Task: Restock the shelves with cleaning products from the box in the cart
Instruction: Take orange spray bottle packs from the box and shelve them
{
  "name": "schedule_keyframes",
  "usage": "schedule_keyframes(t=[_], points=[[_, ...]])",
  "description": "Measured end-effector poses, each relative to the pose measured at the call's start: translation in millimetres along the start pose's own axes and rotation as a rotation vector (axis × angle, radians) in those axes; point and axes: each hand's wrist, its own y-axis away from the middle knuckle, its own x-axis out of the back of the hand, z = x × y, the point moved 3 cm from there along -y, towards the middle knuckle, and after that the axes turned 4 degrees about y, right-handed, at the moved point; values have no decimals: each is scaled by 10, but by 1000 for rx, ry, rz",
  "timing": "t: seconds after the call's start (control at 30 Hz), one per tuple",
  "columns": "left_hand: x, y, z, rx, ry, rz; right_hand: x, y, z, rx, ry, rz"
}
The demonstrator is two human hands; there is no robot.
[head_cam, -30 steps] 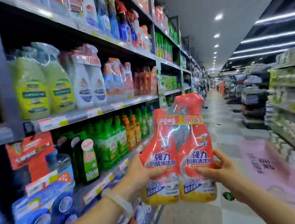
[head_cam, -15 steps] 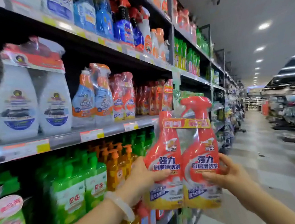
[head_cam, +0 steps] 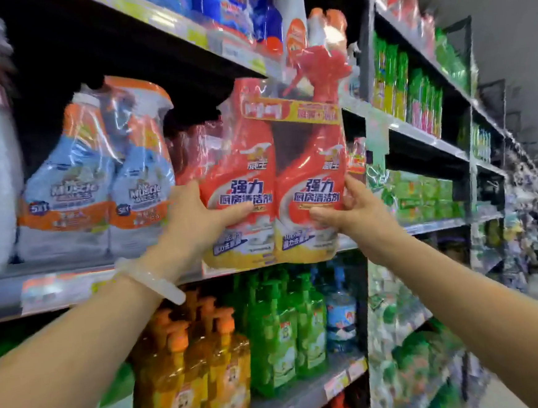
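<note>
Twin-pack (head_cam: 272, 177) now higher, at shelf (head_cam: 74, 283).

This was a shop, a supermarket aisle for cleaning goods. Tall dark metal shelving (head_cam: 360, 77) ran in long tiers down the aisle, each shelf edge carrying price-label strips (head_cam: 58, 289). Rows of identical goods stood packed together: shrink-wrapped spray-bottle twin packs (head_cam: 99, 188), orange pump bottles (head_cam: 191, 380), green pump bottles (head_cam: 284, 331) and green packs (head_cam: 414, 102) farther along.
</note>
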Motion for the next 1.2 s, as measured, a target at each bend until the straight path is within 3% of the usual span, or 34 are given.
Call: schedule_keyframes(t=[0.27,0.47,0.6,0.83,0.93,1.2], points=[[-82,-678,-130,-145,-516,191,-344,-1127,490,160,-124,-134],[-211,-762,-303,-66,-831,341,-582,-1534,912,175,-221,-240],[-237,-762,-388,9,-979,352,-709,-1653,1135,157,-243,-323],[-383,-608,-391,32,-1202,420,-794,-1674,1223,158,-130,-423],[-352,-457,-544,116,-1215,391,-839,-1633,1246,159,-37,-494],[-296,-326,-631,140,-1042,474,-883,-1575,1190,135,-43,-482]])
